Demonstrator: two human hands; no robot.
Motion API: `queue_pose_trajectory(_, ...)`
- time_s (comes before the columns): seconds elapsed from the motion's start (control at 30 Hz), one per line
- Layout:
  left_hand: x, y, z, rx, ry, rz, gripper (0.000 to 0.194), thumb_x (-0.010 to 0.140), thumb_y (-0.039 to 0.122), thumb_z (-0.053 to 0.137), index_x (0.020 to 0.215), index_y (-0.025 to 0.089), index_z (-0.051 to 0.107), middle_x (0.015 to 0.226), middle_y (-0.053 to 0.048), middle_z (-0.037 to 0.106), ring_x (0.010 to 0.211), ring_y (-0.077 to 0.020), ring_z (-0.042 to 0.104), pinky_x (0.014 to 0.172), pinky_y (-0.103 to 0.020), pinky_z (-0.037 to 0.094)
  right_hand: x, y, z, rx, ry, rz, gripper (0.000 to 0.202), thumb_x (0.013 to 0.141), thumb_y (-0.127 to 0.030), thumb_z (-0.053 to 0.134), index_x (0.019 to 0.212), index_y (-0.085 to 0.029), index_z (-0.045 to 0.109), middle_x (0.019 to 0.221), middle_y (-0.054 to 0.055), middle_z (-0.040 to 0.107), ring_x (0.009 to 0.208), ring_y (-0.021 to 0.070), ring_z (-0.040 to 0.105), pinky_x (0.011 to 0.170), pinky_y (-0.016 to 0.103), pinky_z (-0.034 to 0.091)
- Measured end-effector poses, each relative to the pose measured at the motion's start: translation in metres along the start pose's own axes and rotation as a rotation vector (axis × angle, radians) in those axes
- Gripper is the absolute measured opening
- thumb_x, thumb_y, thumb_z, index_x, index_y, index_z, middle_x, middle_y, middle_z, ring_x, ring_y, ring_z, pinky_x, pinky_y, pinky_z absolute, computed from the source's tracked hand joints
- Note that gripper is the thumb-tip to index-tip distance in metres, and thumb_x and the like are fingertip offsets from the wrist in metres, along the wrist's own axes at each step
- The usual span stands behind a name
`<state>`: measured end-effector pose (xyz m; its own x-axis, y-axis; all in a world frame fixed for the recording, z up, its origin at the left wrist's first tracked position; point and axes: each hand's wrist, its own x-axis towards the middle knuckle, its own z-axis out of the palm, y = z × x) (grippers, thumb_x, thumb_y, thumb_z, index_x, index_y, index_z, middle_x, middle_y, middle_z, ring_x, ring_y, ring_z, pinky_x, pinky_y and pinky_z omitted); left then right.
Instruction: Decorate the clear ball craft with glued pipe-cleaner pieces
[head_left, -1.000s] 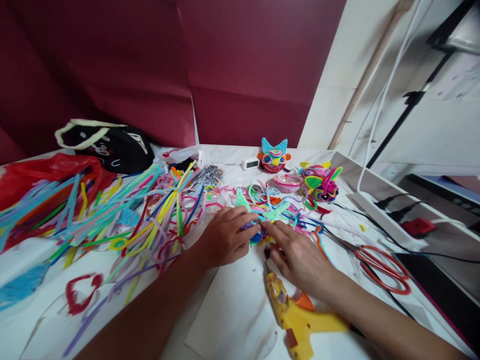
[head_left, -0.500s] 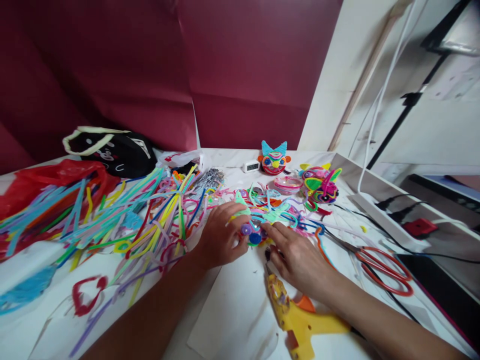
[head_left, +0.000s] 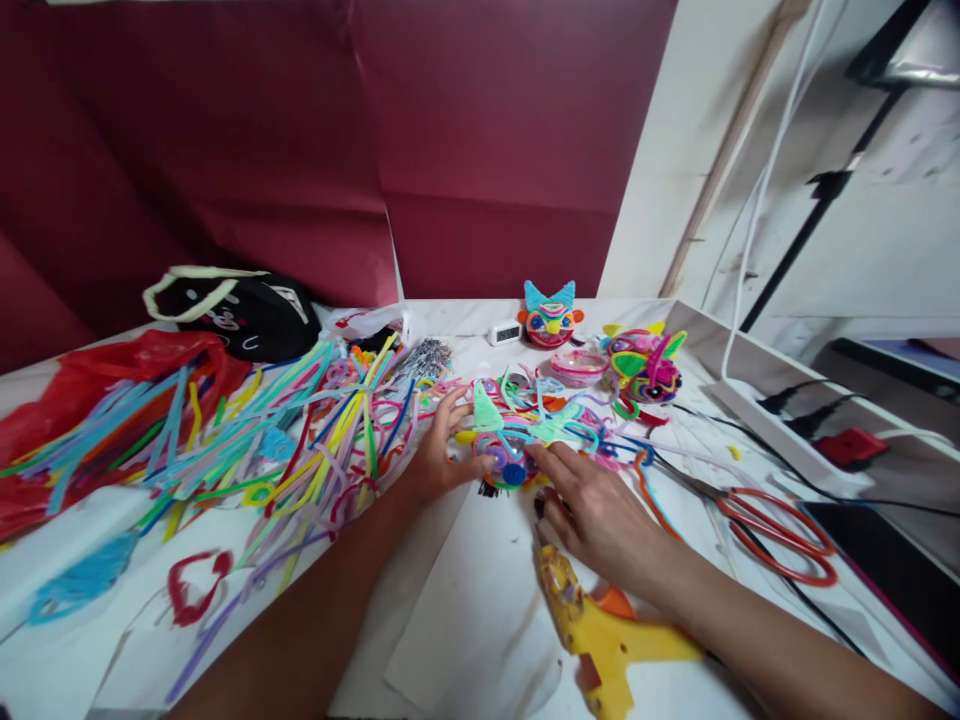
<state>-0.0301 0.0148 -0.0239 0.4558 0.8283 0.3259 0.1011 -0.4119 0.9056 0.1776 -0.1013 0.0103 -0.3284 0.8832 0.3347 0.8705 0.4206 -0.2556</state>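
Note:
A pipe-cleaner animal face with a pale green ear, purple parts and a round blue nose is between my hands at the middle of the table. My left hand is at its left side, fingers spread apart and thumb tip against it. On the other side my right hand has its fingertips closed on the face's right edge; the exact grip is partly hidden. A yellow hot glue gun lies just below my right hand. White paper is in front of the face.
Loose pipe cleaners cover the left side, beside a red plastic bag. Orange-handled scissors and a dark tablet-like slab lie right. A finished blue-eared head and a colourful fish-like figure stand behind. A power strip edges the table.
My left hand has loosened and its fingers have spread outward to the left, showing more of the face's ear and side. My right hand stays in nearly the same place.

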Motion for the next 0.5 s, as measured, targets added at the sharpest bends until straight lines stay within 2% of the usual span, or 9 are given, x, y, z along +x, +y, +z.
queue_pose_trajectory(0.13,-0.001,0.01,0.0,0.027,-0.133,-0.049,0.117,0.054,0.043,0.087,0.149,0.018,0.024,0.149,-0.022,0.042,0.142,-0.0413,0.035,0.111,-0.052,0.037,0.0,0.001,0.001,0.005,0.007,-0.002,0.053,0.086,-0.011,0.04,0.138,-0.005,0.051,0.12,0.017,0.062,0.103,0.0283,0.064,0.089,0.044,0.056)
queue_pose_trajectory(0.27,-0.001,0.014,0.004,0.031,-0.14,-0.079,0.114,0.05,0.034,0.089,0.145,0.018,0.03,0.142,-0.019,0.05,0.13,-0.0375,0.05,0.104,-0.048,0.045,-0.001,0.003,0.004,0.013,0.025,-0.008,0.052,0.087,-0.011,0.039,0.137,-0.006,0.051,0.118,0.016,0.062,0.101,0.0267,0.064,0.089,0.042,0.056)
queue_pose_trajectory(0.37,-0.001,0.015,0.004,0.057,-0.112,-0.102,0.095,0.05,0.033,0.089,0.132,0.017,0.043,0.128,-0.016,0.061,0.114,-0.0332,0.061,0.094,-0.045,0.051,-0.001,0.004,0.005,0.03,0.034,-0.013,0.052,0.087,-0.011,0.04,0.137,-0.007,0.05,0.119,0.017,0.061,0.103,0.0263,0.063,0.089,0.042,0.056)
queue_pose_trajectory(0.5,-0.001,0.017,0.003,0.191,-0.09,-0.086,0.069,0.052,0.035,0.087,0.109,0.016,0.053,0.106,-0.01,0.068,0.101,-0.0301,0.064,0.085,-0.043,0.055,-0.001,0.005,0.006,0.025,0.045,-0.016,0.05,0.087,-0.01,0.041,0.137,-0.006,0.05,0.118,0.017,0.061,0.104,0.0265,0.063,0.089,0.042,0.056)
